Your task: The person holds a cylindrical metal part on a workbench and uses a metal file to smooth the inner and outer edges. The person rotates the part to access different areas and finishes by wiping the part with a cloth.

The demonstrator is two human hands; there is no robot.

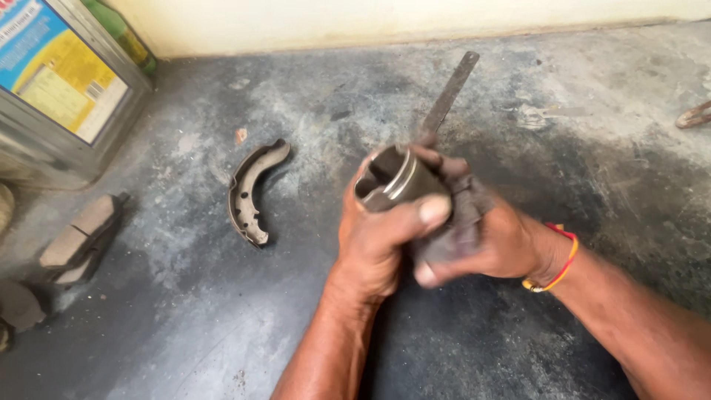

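Observation:
My left hand [374,241] grips a hollow metal piston [396,180], its open end turned up toward me, thumb across its side. My right hand [492,237] presses a dark, worn piece of abrasive cloth [459,215] against the piston's wall. A flat grey metal file [450,92] sticks out behind the hands, pointing to the far wall; whether a hand holds it or it lies on the floor is hidden. A red and yellow thread band [559,259] circles my right wrist.
A curved brake shoe [252,189] lies on the stained concrete floor [222,311] to the left. Several brake pads [78,241] sit at the left edge. A large square tin can [63,89] stands at top left by the wall.

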